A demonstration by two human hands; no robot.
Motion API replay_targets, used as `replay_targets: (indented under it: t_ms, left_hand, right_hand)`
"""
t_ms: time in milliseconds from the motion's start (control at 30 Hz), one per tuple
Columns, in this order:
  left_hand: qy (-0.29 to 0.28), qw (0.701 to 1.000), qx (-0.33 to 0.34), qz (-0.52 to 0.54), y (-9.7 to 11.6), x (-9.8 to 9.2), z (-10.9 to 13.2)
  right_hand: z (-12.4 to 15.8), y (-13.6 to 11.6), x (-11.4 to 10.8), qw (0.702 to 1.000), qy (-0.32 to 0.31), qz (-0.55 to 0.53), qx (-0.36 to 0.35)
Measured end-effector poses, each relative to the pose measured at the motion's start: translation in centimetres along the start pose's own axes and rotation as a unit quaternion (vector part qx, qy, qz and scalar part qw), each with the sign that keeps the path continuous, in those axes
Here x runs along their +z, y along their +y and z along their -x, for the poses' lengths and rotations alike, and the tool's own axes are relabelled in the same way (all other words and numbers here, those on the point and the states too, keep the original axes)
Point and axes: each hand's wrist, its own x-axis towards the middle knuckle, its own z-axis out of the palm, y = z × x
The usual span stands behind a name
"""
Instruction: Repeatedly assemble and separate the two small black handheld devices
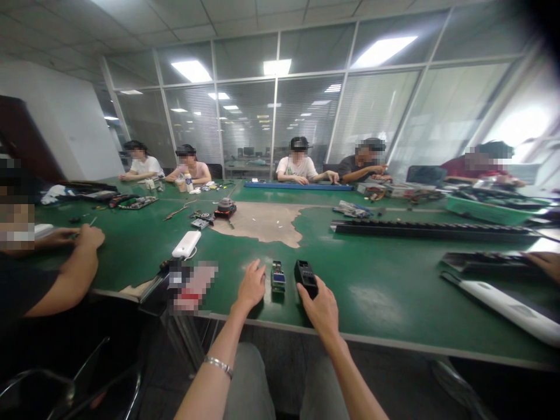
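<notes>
Beneath the right hand (322,308), near end of black casing (304,273), unseen.

The surface (376,291) is a green mat, smooth with a dull sheen. At one patch (262,224) it is worn through to a matt tan layer. The case (305,274) in my right grip (322,306) is black plastic, mostly matt, with a faint shine on top. The module (277,277) beside my left grip (251,287) shows bare circuit board, green and blue. My bracelet (219,366) is bright metal links. The power bank (186,244) and the long shell (507,303) are glossy white plastic.
</notes>
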Motion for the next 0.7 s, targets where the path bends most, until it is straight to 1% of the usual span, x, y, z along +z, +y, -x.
replay_targets:
  t_ms: [133, 200, 267, 367, 533, 700]
  left_hand:
    - [0.024, 1.0, 0.004, 0.017, -0.4, 0.3, 0.1]
    - [0.032, 0.999, 0.007, 0.02, -0.6, 0.5, 0.1]
    - [0.039, 0.999, 0.011, 0.02, -0.8, 0.7, 0.1]
    - [0.049, 0.999, 0.015, 0.02, -1.1, 0.8, 0.1]
    - [0.06, 0.998, 0.012, 0.031, -1.1, 0.8, 0.1]
    - [0.038, 0.998, -0.015, 0.055, -0.7, 0.4, 0.0]
  right_hand:
    - [-0.9, -2.6, -1.2, 0.999, 0.026, -0.046, 0.012]
    - [-1.2, -4.4, -1.6, 0.998, 0.022, -0.055, 0.001]
    - [-1.3, -6.0, -1.7, 0.998, 0.008, -0.054, -0.004]
    - [-1.1, -7.9, -1.1, 0.999, -0.004, -0.034, -0.01]
    - [-0.3, -9.2, 0.3, 0.999, -0.022, 0.035, -0.006]
    - [0.1, -9.5, 1.4, 0.995, -0.032, 0.091, -0.011]
